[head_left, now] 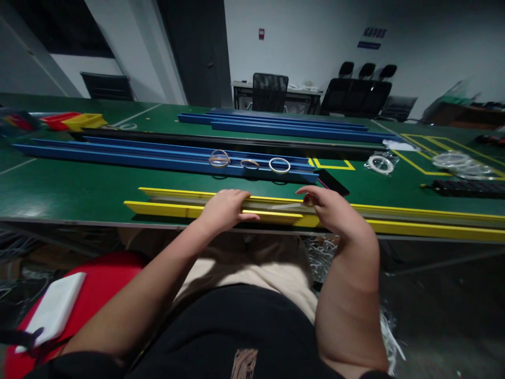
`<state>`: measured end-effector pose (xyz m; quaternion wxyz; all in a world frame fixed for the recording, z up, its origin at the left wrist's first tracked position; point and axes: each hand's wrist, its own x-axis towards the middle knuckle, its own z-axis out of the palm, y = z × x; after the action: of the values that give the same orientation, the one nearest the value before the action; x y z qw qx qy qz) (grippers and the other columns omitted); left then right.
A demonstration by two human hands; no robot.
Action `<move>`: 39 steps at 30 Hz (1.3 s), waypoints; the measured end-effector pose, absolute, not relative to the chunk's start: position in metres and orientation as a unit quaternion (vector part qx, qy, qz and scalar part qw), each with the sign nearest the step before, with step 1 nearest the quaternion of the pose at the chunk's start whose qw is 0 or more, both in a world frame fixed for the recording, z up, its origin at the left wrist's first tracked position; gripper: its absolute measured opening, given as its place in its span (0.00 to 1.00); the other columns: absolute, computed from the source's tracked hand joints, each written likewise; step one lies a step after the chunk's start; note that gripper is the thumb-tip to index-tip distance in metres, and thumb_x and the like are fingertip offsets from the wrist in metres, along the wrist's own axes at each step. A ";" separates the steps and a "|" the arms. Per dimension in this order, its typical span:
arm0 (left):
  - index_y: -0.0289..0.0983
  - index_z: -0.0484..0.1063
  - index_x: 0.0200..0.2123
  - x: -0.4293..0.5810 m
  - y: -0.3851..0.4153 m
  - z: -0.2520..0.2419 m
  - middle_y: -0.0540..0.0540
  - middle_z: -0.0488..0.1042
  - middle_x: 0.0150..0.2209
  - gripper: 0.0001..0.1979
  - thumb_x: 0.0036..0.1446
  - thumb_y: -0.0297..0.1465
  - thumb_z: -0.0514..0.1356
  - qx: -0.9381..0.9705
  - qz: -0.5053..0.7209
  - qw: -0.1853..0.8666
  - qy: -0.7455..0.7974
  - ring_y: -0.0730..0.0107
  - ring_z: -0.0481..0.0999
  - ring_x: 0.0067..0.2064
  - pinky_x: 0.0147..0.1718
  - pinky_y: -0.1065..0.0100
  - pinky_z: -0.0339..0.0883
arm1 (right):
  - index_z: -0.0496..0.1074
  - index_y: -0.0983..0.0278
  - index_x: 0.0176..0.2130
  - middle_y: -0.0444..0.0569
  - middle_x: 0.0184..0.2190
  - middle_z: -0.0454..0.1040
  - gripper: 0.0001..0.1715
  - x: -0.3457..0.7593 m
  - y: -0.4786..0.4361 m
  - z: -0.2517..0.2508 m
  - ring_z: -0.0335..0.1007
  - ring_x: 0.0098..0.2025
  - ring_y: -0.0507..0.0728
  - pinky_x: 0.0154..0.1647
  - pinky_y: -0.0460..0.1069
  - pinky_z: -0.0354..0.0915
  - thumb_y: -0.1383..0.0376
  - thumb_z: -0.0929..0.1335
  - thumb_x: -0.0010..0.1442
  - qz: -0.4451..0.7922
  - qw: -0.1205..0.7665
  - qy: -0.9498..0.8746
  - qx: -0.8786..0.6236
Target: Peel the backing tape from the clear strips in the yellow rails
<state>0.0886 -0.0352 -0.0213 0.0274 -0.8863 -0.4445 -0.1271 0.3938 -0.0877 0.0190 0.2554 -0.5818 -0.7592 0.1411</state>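
A long yellow channel (pixel 410 226) lies along the near edge of the green table, with a pale strip (pixel 286 206) in it between my hands. My left hand (pixel 226 210) rests over the channel, its thumb along the near wall and its fingers over the inside, gripping the yellow channel. At the right end of the pale strip is my right hand (pixel 325 202), its fingers curled into a pinch; what they hold is too small to name. Beyond them, tape rolls (pixel 280 166) rest on a blue channel (pixel 158 162).
A dark phone (pixel 332 182) lies just past my right hand. Farther back are a black channel (pixel 236 142), more blue channels (pixel 284 126), yellow and red bins (pixel 84 121), and bagged white rolls (pixel 381 164). A red stool (pixel 106 268) stands at left.
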 end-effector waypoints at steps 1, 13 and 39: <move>0.40 0.70 0.57 0.076 -0.033 -0.022 0.40 0.78 0.53 0.36 0.56 0.60 0.57 -0.884 -0.123 0.024 -0.451 0.50 0.76 0.54 0.51 0.57 0.65 | 0.75 0.62 0.53 0.51 0.41 0.79 0.30 0.392 -0.088 0.021 0.72 0.41 0.56 0.44 0.50 0.65 0.76 0.60 0.55 0.130 0.260 -0.758 -0.584; 0.38 0.69 0.60 0.003 -0.021 -0.018 0.39 0.75 0.56 0.37 0.58 0.58 0.55 -0.876 -0.092 0.032 -0.473 0.50 0.74 0.56 0.54 0.57 0.65 | 0.76 0.61 0.38 0.46 0.29 0.76 0.10 0.382 -0.093 0.029 0.67 0.31 0.54 0.30 0.47 0.55 0.57 0.69 0.59 0.092 0.220 -0.743 -0.625; 0.35 0.65 0.60 0.175 -0.045 -0.017 0.34 0.78 0.49 0.45 0.51 0.64 0.57 -0.896 -0.112 0.007 -0.429 0.45 0.77 0.51 0.49 0.53 0.64 | 0.70 0.60 0.52 0.48 0.36 0.78 0.19 0.392 -0.085 0.016 0.71 0.35 0.54 0.36 0.47 0.61 0.69 0.61 0.64 0.161 0.278 -0.730 -0.604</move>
<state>0.1753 -0.0445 -0.0167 0.0074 -0.8963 -0.4290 -0.1120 0.3922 -0.0853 0.0158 0.2779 -0.6036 -0.7298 0.1610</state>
